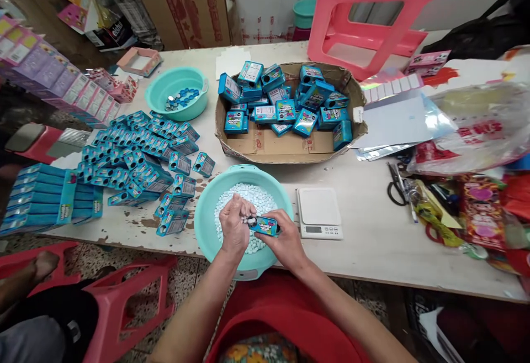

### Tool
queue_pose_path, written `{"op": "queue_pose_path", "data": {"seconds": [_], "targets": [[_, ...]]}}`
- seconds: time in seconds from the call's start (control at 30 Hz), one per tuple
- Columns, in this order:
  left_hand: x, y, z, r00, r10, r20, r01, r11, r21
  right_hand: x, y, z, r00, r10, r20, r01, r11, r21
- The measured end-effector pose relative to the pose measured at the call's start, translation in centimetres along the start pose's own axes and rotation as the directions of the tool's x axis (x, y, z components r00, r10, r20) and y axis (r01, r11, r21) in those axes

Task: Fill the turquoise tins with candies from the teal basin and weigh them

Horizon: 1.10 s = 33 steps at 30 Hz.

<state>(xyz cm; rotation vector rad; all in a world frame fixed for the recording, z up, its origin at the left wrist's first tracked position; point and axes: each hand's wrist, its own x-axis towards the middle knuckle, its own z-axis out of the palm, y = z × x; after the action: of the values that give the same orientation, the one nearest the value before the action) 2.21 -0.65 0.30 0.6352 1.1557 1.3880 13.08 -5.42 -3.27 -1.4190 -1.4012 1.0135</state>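
A small blue cardboard box is sitting in the firm grip of the right hand, above a round mint-green plastic basin of small white pellets; the left hand is resting, fingers bent, beside the box's round opening (holding what, I cannot tell). Keeping that opening over the basin should be catching spills. Fingers are hiding the left palm.

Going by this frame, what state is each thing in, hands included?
Round turquoise plastic basin, partly filled with white pellets.
Small blue cardboard box, held over it, round hole open.
Right hand, gripping that box.
Left hand, fingers curled beside the hole; any contents unclear.
Smaller turquoise plastic basin, holding blue and silver discs.
Brown cardboard tray, open-topped, blue boxes jumbled inside.
White digital scale, lying flat, reading illegible.
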Motion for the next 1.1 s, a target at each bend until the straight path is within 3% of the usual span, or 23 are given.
{"op": "queue_pose_path", "data": {"seconds": [0.17, 0.27, 0.37, 0.43, 0.5, 0.57, 0.63, 0.8, 0.93, 1.0, 1.1], "targets": [[1.0, 0.5, 1.0, 0.996, -0.072, -0.05, 0.068, 0.995, -0.072, 0.6, 0.0, -0.8, 0.999, 0.026, -0.021, -0.026, 0.999, 0.033], [2.1, 1.1, 0.7, 0.977, -0.214, 0.011, 0.213, 0.962, -0.173, 0.7, -0.1, -2.1, 0.997, 0.066, -0.043, -0.062, 0.994, 0.094], [3.3, 0.5, -0.7, 0.931, -0.365, 0.023, 0.355, 0.888, -0.291, 0.7, 0.3, -4.8, 0.986, 0.121, -0.113, -0.097, 0.976, 0.196], [4.0, -1.0, -2.0, 0.873, -0.485, -0.053, 0.454, 0.847, -0.275, 0.7, 1.4, -7.0, 0.96, 0.177, -0.216, -0.127, 0.965, 0.23], [4.1, -3.1, -3.1, 0.775, -0.623, -0.107, 0.597, 0.778, -0.196, 0.9, 3.4, -9.1, 0.913, 0.246, -0.326, -0.174, 0.957, 0.233], [3.9, -5.1, -3.8, 0.678, -0.729, -0.09, 0.719, 0.684, -0.121, 1.2, 6.0, -10.8, 0.863, 0.307, -0.4, -0.227, 0.945, 0.236], [3.5, -6.6, -4.1, 0.63, -0.774, -0.064, 0.77, 0.634, -0.078, 1.7, 8.5, -11.9, 0.834, 0.345, -0.431, -0.265, 0.935, 0.236], [3.2, -7.8, -3.7, 0.675, -0.725, -0.137, 0.729, 0.684, -0.027, 2.0, 11.5, -13.1, 0.837, 0.38, -0.394, -0.314, 0.923, 0.223], [3.8, -7.4, -4.1, 0.659, -0.735, -0.16, 0.741, 0.671, -0.028, 0.1, 11.4, -14.4, 0.834, 0.34, -0.434, -0.266, 0.938, 0.222], [4.3, -6.8, -4.8, 0.682, -0.706, -0.19, 0.712, 0.701, -0.048, -1.5, 11.6, -15.2, 0.787, 0.358, -0.502, -0.261, 0.931, 0.254], [4.9, -5.9, -6.3, 0.751, -0.61, -0.254, 0.622, 0.782, -0.041, -4.2, 12.4, -16.2, 0.673, 0.424, -0.606, -0.286, 0.905, 0.316]]}}
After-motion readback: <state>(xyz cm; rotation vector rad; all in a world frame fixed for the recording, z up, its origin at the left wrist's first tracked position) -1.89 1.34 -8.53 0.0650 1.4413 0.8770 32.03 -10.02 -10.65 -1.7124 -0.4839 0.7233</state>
